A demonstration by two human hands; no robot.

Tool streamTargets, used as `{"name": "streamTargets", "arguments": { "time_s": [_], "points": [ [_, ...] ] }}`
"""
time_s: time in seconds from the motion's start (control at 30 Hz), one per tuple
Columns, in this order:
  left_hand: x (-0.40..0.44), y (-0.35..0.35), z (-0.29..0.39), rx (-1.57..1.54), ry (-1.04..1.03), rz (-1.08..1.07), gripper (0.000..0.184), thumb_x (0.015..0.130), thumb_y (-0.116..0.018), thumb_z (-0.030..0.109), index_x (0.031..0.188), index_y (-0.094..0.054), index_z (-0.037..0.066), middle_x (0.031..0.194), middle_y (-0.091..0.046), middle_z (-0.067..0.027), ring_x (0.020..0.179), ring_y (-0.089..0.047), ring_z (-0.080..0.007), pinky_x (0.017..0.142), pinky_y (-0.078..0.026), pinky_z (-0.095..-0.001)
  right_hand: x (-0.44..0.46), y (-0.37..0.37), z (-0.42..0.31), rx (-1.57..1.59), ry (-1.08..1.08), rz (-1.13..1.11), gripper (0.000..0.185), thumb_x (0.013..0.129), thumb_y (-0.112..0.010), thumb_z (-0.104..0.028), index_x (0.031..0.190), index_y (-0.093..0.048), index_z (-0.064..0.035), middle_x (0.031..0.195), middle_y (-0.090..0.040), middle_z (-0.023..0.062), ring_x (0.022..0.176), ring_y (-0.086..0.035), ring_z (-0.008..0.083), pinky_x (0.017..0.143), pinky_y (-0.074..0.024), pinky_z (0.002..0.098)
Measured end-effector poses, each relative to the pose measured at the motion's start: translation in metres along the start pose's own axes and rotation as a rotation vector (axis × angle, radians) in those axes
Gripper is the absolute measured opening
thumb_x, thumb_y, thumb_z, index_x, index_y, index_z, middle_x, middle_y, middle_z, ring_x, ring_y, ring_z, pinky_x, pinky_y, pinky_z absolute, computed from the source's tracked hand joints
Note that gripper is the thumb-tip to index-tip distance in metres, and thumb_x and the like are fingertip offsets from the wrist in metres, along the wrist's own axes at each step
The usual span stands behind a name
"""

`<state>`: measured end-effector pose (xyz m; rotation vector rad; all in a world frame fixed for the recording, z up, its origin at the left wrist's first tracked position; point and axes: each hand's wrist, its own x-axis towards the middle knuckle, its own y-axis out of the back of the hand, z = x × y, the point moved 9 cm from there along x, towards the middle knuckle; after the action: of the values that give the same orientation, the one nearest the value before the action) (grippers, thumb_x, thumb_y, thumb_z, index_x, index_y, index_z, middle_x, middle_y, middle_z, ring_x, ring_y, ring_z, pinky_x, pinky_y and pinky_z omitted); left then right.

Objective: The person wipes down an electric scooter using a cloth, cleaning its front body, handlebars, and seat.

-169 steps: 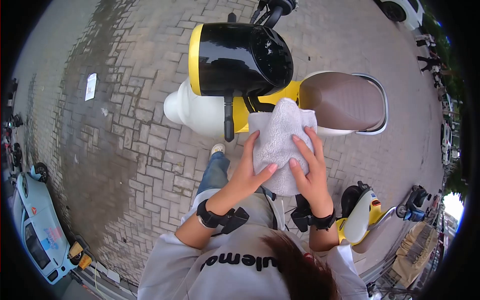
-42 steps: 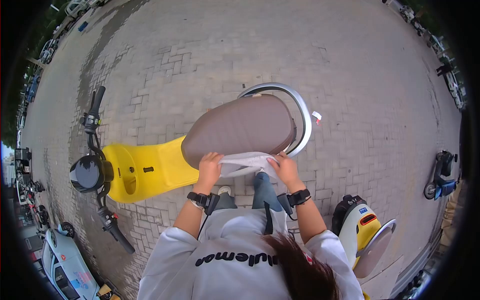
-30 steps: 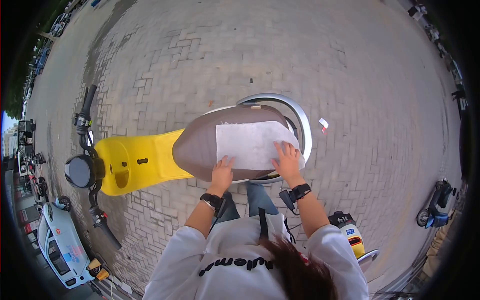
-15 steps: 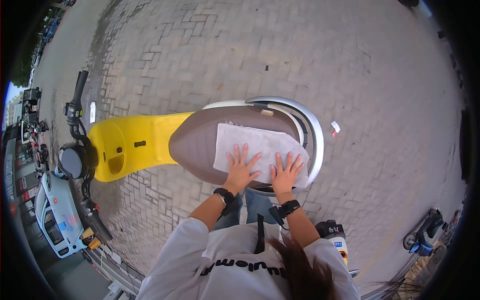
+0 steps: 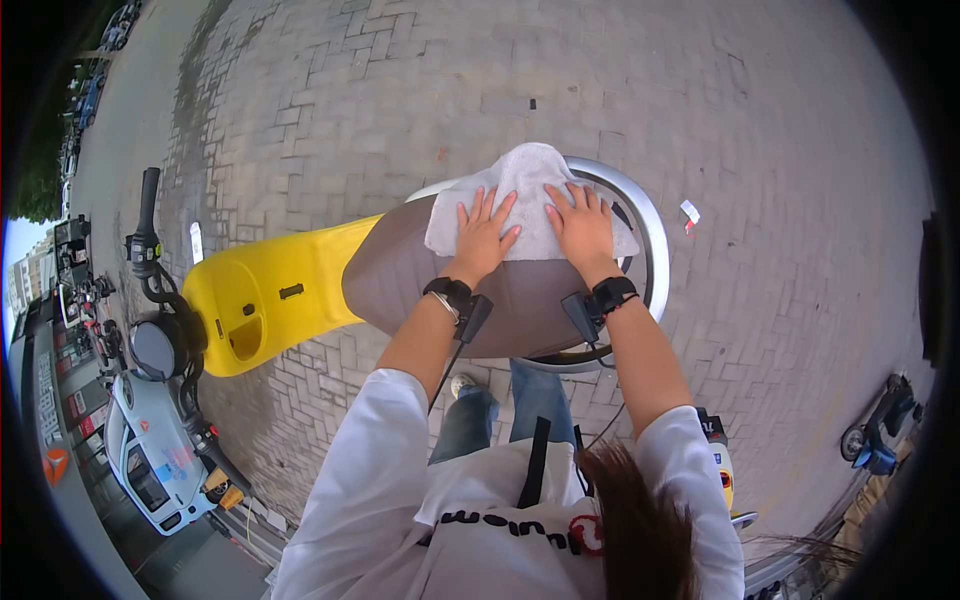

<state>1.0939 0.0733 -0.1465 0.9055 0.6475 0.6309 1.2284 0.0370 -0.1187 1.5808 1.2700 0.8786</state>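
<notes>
Your fuzzy cloth (image 5: 530,205) is sliding farther across the rounded seat (image 5: 525,300), hiding part of its far edge, left grip (image 5: 482,238) and right grip (image 5: 587,235) spreading flat

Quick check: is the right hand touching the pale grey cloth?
Touching. The head view shows the right hand spread flat on the pale grey cloth, with no visible gap.

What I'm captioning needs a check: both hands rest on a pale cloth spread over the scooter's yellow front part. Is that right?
Not quite: the pale cloth lies over the brown seat, not the yellow front part, as the head view shows. The left hand and right hand do rest on it.
</notes>
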Motion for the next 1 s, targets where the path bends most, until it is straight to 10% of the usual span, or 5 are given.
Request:
{"name": "streamTargets", "arguments": {
  "time_s": [0.37, 1.0],
  "points": [
    [-0.096, -0.014, -0.011, -0.039, 0.023, 0.118, 0.055, 0.080, -0.048, 0.018, 0.131, -0.030, 0.010, 0.136, -0.025, -0.0176, 0.129, -0.015, -0.0348, 0.102, -0.015, -0.0519, -0.074, -0.021, -0.065, -0.201, 0.059, -0.107, 0.047, 0.086, -0.038, -0.039, 0.130, -0.036, -0.0225, 0.138, -0.024, 0.0176, 0.129, -0.009, 0.0411, 0.097, 0.0001, 0.0632],
    [-0.157, 0.032, -0.143, -0.020, -0.196, 0.015, 0.057, 0.076, -0.055, 0.024, 0.129, -0.036, 0.019, 0.137, -0.029, -0.0069, 0.130, -0.019, -0.0239, 0.105, -0.013, -0.0435, -0.089, -0.109, -0.191, -0.243, -0.047, -0.248, 0.056, 0.082, -0.045, -0.044, 0.132, -0.032, -0.0206, 0.136, -0.019, 0.0236, 0.125, -0.003, 0.0507, 0.090, 0.0014, 0.0702]
  ]
}}
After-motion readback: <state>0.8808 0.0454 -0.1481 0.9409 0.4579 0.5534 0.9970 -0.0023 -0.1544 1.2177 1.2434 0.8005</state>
